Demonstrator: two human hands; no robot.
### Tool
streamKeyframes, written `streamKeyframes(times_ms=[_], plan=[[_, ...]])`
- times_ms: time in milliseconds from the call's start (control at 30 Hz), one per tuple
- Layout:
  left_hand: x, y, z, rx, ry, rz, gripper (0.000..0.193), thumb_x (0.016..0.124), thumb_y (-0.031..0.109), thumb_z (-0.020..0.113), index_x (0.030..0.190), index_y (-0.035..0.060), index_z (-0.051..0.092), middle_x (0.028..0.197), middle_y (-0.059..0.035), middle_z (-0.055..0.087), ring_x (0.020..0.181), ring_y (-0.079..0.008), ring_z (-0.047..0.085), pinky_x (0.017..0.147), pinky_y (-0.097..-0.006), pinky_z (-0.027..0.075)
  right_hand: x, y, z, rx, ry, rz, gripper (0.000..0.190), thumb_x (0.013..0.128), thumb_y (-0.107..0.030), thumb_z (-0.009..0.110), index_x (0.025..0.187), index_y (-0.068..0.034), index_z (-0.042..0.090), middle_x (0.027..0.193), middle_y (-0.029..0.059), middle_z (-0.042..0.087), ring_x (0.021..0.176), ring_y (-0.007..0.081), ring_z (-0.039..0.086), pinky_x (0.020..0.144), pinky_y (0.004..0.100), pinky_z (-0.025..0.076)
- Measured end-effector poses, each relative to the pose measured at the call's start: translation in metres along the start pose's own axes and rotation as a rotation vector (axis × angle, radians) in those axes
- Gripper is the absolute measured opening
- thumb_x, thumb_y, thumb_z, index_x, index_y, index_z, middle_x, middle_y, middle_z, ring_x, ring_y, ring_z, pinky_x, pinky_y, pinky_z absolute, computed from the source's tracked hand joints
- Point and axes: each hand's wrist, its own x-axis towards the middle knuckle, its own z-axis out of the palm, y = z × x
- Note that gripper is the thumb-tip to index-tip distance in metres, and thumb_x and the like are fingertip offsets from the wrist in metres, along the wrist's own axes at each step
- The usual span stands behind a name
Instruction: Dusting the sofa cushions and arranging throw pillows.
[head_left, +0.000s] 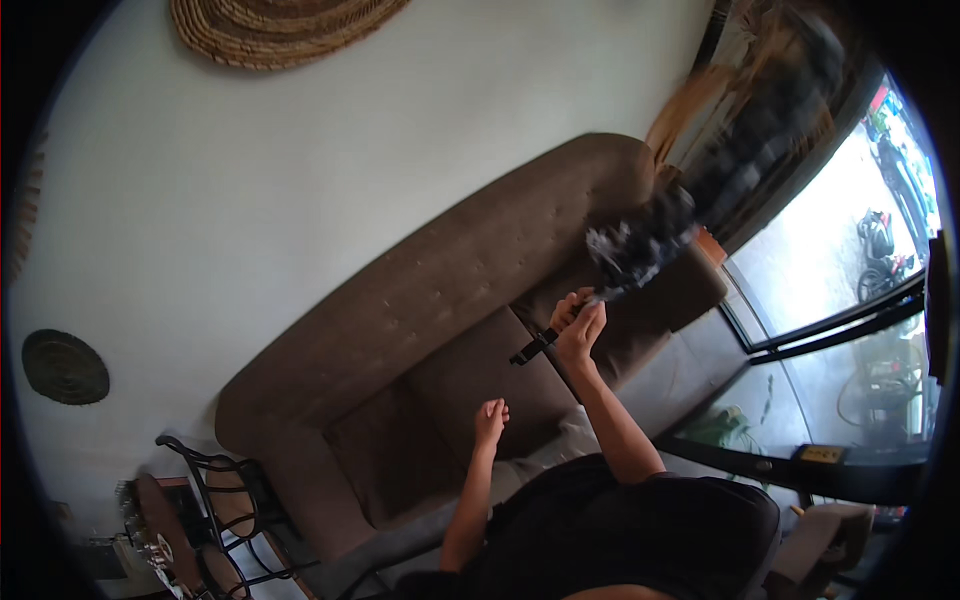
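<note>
Near the middle right, my right hand (577, 326) is closed around the black handle (534, 348) of a dark feather duster (645, 244). Its grey-black plumes point up and to the right and are blurred. My left hand (491, 424) is lower and further left, in front of the sofa seat, with its fingers curled; nothing shows in it. Behind both hands stands a long brown upholstered sofa (450, 277) with a tufted back. Whether the duster touches the sofa's right end cannot be told.
Woven round pieces (66, 366) hang on the pale wall. Black metal chairs (225, 495) and a round table (161, 525) stand at the lower left. At the right are dried plant fronds (686, 112) and a black-framed glass door (832, 322), with motorcycles outside.
</note>
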Motion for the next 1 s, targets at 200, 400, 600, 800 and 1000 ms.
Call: streamKeyframes(times_ms=[200,400,600,800,1000], plan=[[0.000,0.027,0.029,-0.031,0.200,-0.110,0.026,0.087,0.033,0.055,0.098,0.0106,0.059,0.083,-0.0017,0.062,0.073,-0.0107,0.060,0.062,-0.0276,0.047,0.001,0.114,-0.215,-1.452,-0.116,0.327,0.025,0.094,-0.024,0.043,0.093,-0.004,0.058,0.084,0.0253,0.059,0.083,0.0437,0.056,0.073,0.0465,0.046],[0.006,-0.020,0.089,-0.073,0.317,-0.290,0.034,0.083,0.039,0.057,0.102,0.0112,0.059,0.085,-0.0020,0.061,0.076,-0.0144,0.059,0.066,-0.0305,0.045,0.076,0.003,-0.268,-1.399,-0.402,0.409,0.026,0.090,-0.022,0.047,0.084,0.002,0.057,0.078,0.0304,0.055,0.080,0.0480,0.054,0.065,0.0528,0.041],[0.020,0.019,0.250,0.050,0.136,-0.344,0.036,0.084,0.042,0.056,0.101,0.0117,0.062,0.088,0.0028,0.061,0.080,-0.0099,0.053,0.066,-0.0284,0.044,0.191,-0.075,-0.345,-1.313,-0.222,0.089,0.021,0.090,-0.012,0.042,0.081,0.003,0.054,0.060,0.0236,0.050,0.059,0.0435,0.053,0.049,0.0384,0.038],[0.042,0.027,0.300,0.141,-0.033,-0.358,0.035,0.087,0.043,0.052,0.103,0.0127,0.060,0.094,0.0009,0.061,0.084,-0.0122,0.055,0.071,-0.0311,0.044,0.237,-0.078,-0.388,-1.324,-0.183,0.387,0.042,0.096,-0.030,0.037,0.072,0.002,0.050,0.058,0.0242,0.045,0.057,0.0456,0.045,0.053,0.0448,0.036],[0.066,0.047,0.329,0.078,0.140,-0.214,0.031,0.087,0.038,0.055,0.096,0.0089,0.062,0.079,0.0029,0.060,0.070,-0.0057,0.052,0.056,-0.0243,0.041,0.205,-0.107,-0.425,-1.403,-0.052,0.419,0.046,0.097,-0.032,0.035,0.075,0.004,0.054,0.067,0.0287,0.053,0.075,0.0490,0.053,0.060,0.0489,0.041]])
